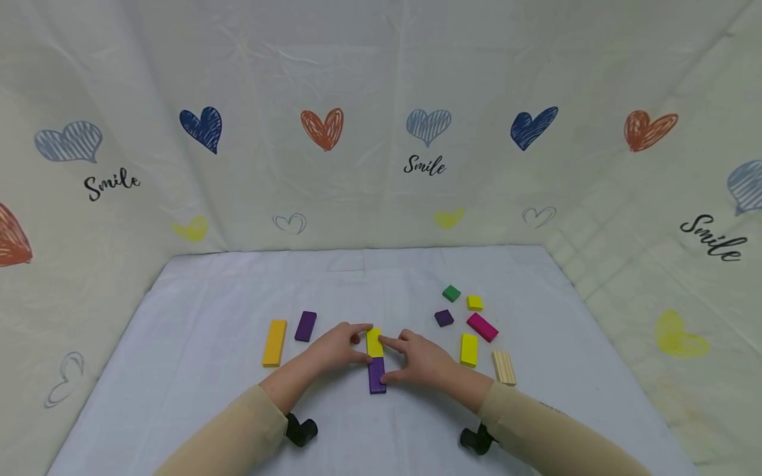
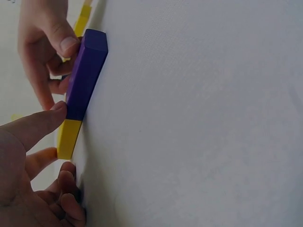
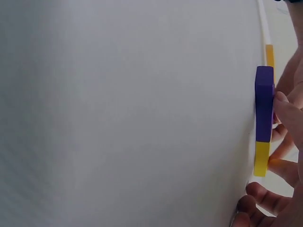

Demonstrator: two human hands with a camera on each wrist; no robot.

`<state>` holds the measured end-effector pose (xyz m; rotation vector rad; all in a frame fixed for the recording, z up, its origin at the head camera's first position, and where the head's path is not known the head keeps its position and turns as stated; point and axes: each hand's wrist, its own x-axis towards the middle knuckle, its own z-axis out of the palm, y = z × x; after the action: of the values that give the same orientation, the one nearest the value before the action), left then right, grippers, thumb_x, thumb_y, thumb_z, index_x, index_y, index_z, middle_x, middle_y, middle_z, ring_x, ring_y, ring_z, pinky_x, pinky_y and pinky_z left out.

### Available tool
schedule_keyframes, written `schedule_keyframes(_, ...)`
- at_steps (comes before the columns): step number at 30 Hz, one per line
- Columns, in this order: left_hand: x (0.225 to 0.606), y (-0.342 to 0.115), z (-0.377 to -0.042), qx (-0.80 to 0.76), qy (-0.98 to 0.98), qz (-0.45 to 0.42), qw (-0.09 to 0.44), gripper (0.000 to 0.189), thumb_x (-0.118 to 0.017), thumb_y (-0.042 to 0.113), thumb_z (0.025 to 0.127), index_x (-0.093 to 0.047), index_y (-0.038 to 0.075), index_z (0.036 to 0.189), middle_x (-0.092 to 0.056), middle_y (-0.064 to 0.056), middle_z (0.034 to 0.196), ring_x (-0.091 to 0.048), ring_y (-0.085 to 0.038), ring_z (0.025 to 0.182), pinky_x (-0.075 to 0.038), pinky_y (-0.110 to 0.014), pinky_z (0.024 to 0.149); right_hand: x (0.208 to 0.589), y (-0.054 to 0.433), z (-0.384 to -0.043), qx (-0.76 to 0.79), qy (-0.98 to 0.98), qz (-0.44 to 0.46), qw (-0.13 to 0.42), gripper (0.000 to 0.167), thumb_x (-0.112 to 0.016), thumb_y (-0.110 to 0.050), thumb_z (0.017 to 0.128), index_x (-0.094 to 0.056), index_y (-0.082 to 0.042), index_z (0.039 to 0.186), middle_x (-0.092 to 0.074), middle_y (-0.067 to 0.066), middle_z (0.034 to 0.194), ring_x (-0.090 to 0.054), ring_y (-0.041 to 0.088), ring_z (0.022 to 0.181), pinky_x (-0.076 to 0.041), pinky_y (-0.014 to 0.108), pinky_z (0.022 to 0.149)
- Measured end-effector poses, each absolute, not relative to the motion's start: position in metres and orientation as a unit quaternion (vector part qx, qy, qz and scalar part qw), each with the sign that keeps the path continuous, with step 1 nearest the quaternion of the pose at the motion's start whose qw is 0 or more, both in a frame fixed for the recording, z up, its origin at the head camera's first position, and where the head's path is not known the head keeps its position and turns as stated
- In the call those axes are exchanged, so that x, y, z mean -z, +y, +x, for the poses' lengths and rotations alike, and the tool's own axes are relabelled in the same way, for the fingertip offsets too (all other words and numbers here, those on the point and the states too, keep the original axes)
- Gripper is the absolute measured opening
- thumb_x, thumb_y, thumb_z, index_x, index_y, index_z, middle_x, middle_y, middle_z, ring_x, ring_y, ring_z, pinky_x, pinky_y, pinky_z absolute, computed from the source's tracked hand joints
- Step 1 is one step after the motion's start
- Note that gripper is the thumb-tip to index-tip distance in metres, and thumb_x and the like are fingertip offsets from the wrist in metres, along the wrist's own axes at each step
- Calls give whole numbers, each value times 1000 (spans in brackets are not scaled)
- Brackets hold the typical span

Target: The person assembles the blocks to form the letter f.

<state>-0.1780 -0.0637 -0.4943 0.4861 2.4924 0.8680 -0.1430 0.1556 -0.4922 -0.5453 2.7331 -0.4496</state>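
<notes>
A yellow block (image 1: 374,343) and a purple block (image 1: 377,376) lie end to end in a line on the white-covered table, touching. My left hand (image 1: 338,346) is at their left side: its index fingertip touches the yellow block's far end and its thumb rests near the joint. From the right side, my right hand (image 1: 424,360) touches the yellow block with its index finger and the purple block with its thumb. In the left wrist view, the purple block (image 2: 87,75) and yellow block (image 2: 69,139) form one straight bar between the hands.
To the left lie an orange block (image 1: 274,343) and another purple block (image 1: 305,326). On the right are a green block (image 1: 451,293), a dark purple block (image 1: 444,318), a magenta block (image 1: 482,327), yellow blocks (image 1: 468,350) and a ridged wooden piece (image 1: 503,367).
</notes>
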Motion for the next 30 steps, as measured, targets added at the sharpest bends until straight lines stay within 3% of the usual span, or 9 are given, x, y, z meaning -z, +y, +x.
schedule_keyframes(16, 494, -64, -170, -310, 906, 173, 229, 70, -82, 37, 81, -53, 26, 144, -57, -3, 103, -52, -20, 89, -49, -38, 80, 494, 156, -137, 151, 959, -186, 154, 85, -76, -68, 70, -52, -35, 145, -55, -2, 101, -51, 11, 81, -48, 23, 66)
schedule_keyframes(30, 494, -64, -165, -306, 910, 167, 223, 69, -82, 37, 81, -54, 27, 144, -55, -1, 101, -51, -18, 88, -49, -37, 79, 491, 154, -132, 153, 958, -188, 156, 84, -77, -67, 70, -53, -34, 144, -54, -2, 102, -51, 11, 84, -48, 24, 68)
